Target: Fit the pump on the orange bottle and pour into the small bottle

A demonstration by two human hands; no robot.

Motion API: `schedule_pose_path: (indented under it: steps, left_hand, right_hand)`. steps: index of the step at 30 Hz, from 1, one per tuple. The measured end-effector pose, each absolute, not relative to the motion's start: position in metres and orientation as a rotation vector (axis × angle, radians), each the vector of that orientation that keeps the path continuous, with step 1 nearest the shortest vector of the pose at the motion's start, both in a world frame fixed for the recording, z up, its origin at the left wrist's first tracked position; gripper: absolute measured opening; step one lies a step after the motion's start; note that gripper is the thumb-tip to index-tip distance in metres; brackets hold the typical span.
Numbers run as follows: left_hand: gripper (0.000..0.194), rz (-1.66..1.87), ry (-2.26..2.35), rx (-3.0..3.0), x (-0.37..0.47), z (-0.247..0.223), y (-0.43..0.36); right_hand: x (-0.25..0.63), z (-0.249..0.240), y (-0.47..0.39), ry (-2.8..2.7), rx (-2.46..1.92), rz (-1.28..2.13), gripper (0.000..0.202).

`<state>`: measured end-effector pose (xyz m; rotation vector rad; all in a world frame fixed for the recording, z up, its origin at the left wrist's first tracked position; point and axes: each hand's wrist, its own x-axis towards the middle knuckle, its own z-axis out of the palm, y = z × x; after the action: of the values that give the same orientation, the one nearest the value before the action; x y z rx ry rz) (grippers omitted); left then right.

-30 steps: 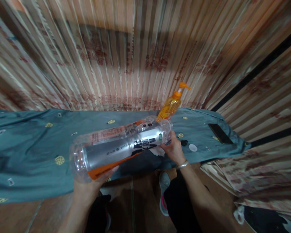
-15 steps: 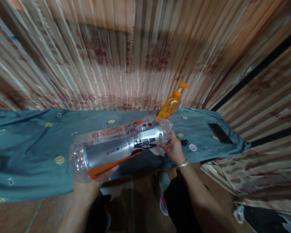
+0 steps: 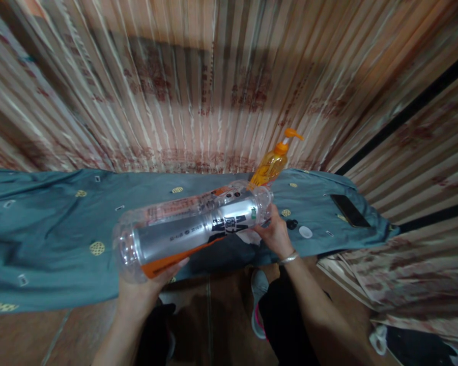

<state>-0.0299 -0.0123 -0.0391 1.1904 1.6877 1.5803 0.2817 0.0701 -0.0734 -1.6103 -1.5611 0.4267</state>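
A large clear plastic bottle (image 3: 191, 229) with a silver and orange label is held nearly sideways above the cloth, its neck toward the right. My left hand (image 3: 147, 284) grips it from below near the base, thumb along the orange part of the label. Around the neck end, my right hand (image 3: 275, 231) is closed, with some of its fingers hidden behind the bottle. Just beyond the neck stands an amber pump bottle (image 3: 273, 165) with an orange pump head. A small white tissue-like scrap (image 3: 249, 237) shows beneath the bottle, beside my right hand.
A green patterned cloth (image 3: 61, 213) covers the long surface. To the right lie a small black object (image 3: 291, 224), a white round disc (image 3: 305, 232) and a dark phone-like slab (image 3: 350, 210). Pleated curtains (image 3: 175, 101) rise behind; a black pole (image 3: 412, 109) slants at the right.
The whole view has shifted very slightly. Both hands keep the same hold on the bottle, which stays in nearly the same position.
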Motion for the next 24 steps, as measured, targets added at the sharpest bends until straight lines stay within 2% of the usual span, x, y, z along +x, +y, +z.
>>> schedule_pose_path:
  steps: [11, 17, 24]
  left_hand:
    - [0.069, 1.562, 1.681, 1.017, -0.022, -0.023, -0.012]
    - [0.073, 1.615, 1.67, 0.971, -0.014, -0.012, -0.014]
    - [0.065, 1.595, 1.626, 0.953, -0.013, -0.008, -0.014]
  right_hand:
    - [0.283, -0.076, 0.072, -1.603, -1.604, 0.389, 0.056]
    - [0.282, -0.077, 0.072, -1.602, -1.573, 0.372, 0.055]
    - [0.282, -0.076, 0.072, -1.584, -1.56, 0.419, 0.053]
